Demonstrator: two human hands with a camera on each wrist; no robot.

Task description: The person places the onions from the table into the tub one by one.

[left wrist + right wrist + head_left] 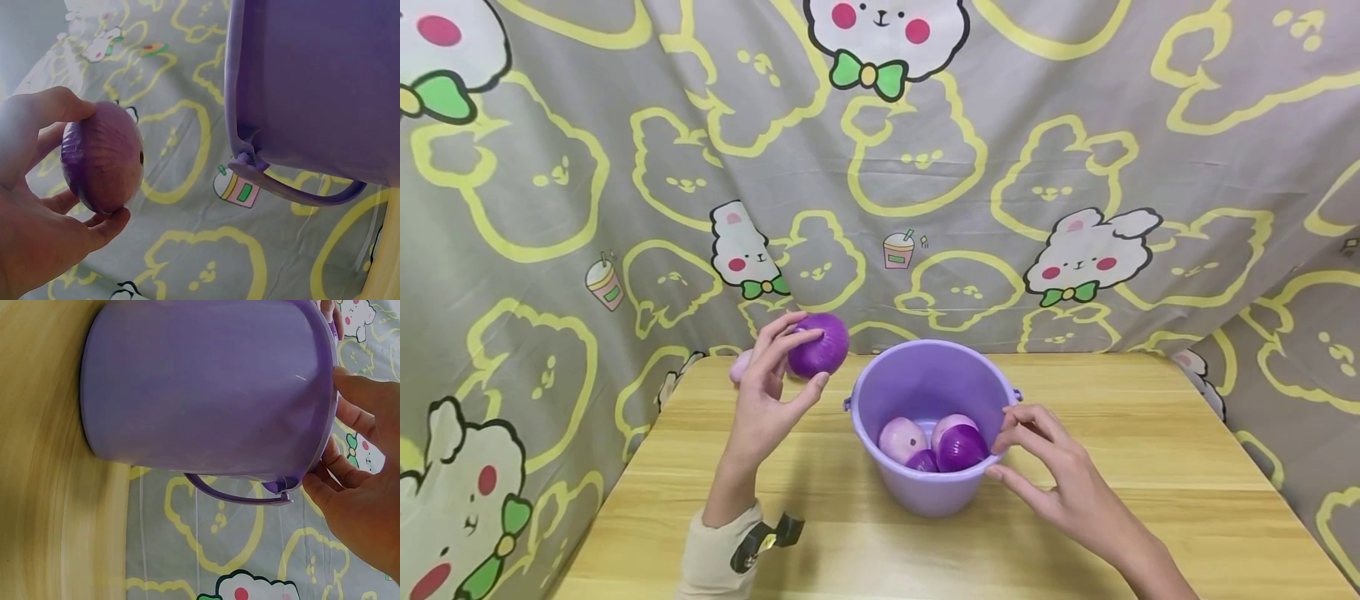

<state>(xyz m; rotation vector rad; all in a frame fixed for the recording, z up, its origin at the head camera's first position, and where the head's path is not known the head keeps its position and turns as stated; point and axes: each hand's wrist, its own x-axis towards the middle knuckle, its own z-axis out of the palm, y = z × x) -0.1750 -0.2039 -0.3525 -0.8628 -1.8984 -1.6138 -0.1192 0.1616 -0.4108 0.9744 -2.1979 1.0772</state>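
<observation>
My left hand (771,392) holds a purple onion (823,346) between thumb and fingers, raised left of a purple bucket (934,492). In the left wrist view, the same onion (103,159) has a dark spot on its side facing the bucket. Several onions lie at the bottom of the bucket, among them a pale one (901,440) and a dark purple one (962,448). My right hand (1060,475) pinches the bucket's right rim, fingers over the edge and thumb outside. The bucket stands upright on the table.
A pale pink onion (740,367) sits on the wooden table (1150,425) at the back left, partly behind my left hand. The bucket's handle (237,499) hangs down its far side. A patterned grey curtain (925,167) surrounds the table's back and sides.
</observation>
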